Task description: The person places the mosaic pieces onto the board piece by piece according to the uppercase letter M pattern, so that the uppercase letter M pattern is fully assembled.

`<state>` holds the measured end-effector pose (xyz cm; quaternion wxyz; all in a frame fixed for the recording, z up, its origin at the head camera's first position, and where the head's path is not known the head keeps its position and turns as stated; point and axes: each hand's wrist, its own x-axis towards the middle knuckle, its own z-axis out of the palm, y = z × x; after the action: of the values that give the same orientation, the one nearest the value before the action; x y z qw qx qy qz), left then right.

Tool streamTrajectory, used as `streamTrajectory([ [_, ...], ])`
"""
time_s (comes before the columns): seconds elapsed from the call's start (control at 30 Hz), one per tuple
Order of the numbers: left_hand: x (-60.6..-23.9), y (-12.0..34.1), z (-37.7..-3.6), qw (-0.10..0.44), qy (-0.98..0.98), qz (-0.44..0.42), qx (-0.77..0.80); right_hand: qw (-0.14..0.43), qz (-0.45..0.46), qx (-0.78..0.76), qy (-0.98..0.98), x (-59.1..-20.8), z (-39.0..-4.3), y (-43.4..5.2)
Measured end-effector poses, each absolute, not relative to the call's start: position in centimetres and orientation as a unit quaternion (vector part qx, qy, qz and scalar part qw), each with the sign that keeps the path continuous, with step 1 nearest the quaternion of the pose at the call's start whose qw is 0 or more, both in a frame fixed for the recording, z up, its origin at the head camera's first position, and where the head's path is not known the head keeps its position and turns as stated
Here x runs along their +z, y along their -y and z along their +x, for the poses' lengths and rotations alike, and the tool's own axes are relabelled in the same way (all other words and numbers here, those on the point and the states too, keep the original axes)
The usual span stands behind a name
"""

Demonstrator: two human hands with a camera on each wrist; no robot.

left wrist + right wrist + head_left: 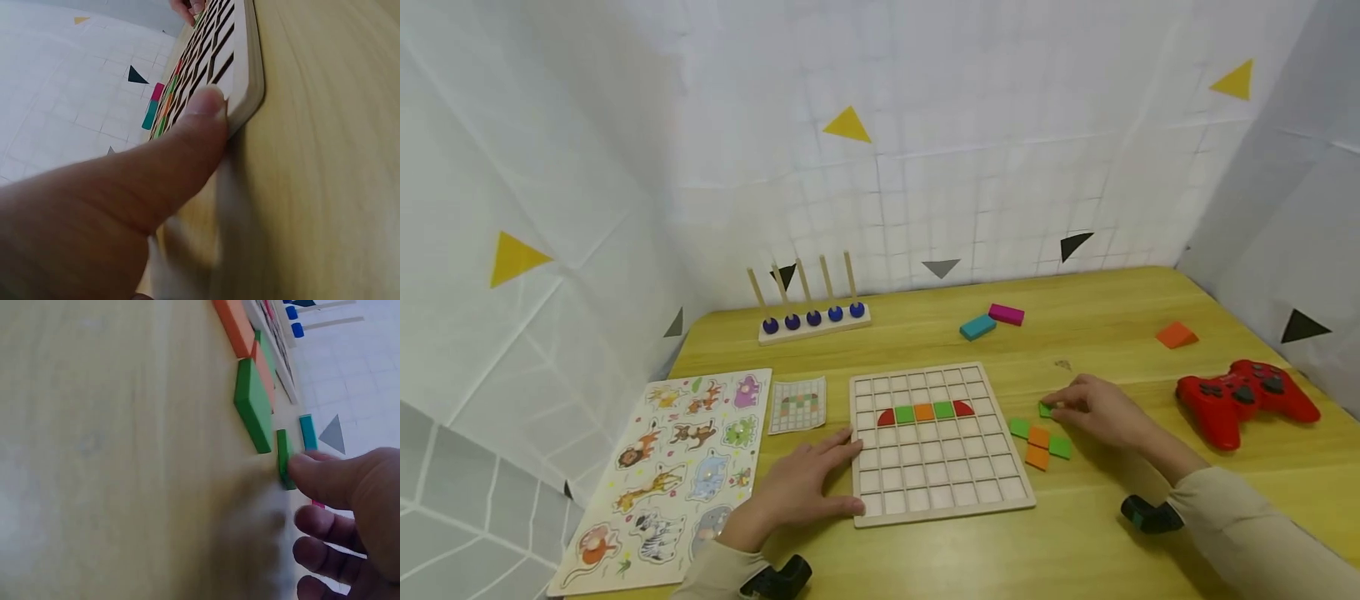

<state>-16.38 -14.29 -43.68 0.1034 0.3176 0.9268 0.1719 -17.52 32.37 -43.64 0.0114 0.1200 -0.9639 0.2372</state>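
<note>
A wooden grid board (942,450) lies flat on the table, one row holding red quarter-round, green and orange tiles (923,412). My left hand (801,483) rests at its left edge, fingers fairly straight; the thumb (206,103) touches the near corner in the left wrist view. Right of the board, my right hand (1101,411) pinches a small green square tile (284,456) between thumb and index finger, low over the table. The other fingers are loosely bent. Close by lie orange tiles (1037,457) and green tiles (1060,447).
A printed pattern card (797,406) and an animal puzzle board (677,475) lie to the left. Behind stands a peg rack (815,325) with blue beads. Teal (977,327) and magenta blocks (1006,314) lie at the back, an orange wedge (1177,335) and red game controller (1247,402) at right.
</note>
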Motion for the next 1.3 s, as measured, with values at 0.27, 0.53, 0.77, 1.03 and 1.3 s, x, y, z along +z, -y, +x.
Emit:
streamTrajectory([
  [0.27, -43.5, 13.6, -16.6, 0.112, -0.926, 0.317, 0.172, 0.008, 0.102, 0.236, 0.966, -43.8, -17.5, -32.9],
  [0.53, -43.4, 12.9, -16.4, 0.099, -0.931, 0.311, 0.163, 0.007, 0.107, 0.235, 0.966, -43.5, -17.2, -32.8],
  [0.77, -43.8, 12.8, -16.6, 0.093, -0.935, 0.305, 0.156, 0.031, 0.100, 0.241, 0.965, -43.2, -17.4, -32.5],
  [1.03, -43.8, 12.2, -16.6, 0.087, -0.936, 0.303, 0.155, 0.080, 0.103, 0.252, 0.959, -42.3, -17.9, -30.9],
  [1.3, -43.8, 12.0, -16.5, 0.104, -0.938, 0.293, 0.153, 0.073, 0.133, 0.273, 0.950, -42.5, -18.6, -28.2],
])
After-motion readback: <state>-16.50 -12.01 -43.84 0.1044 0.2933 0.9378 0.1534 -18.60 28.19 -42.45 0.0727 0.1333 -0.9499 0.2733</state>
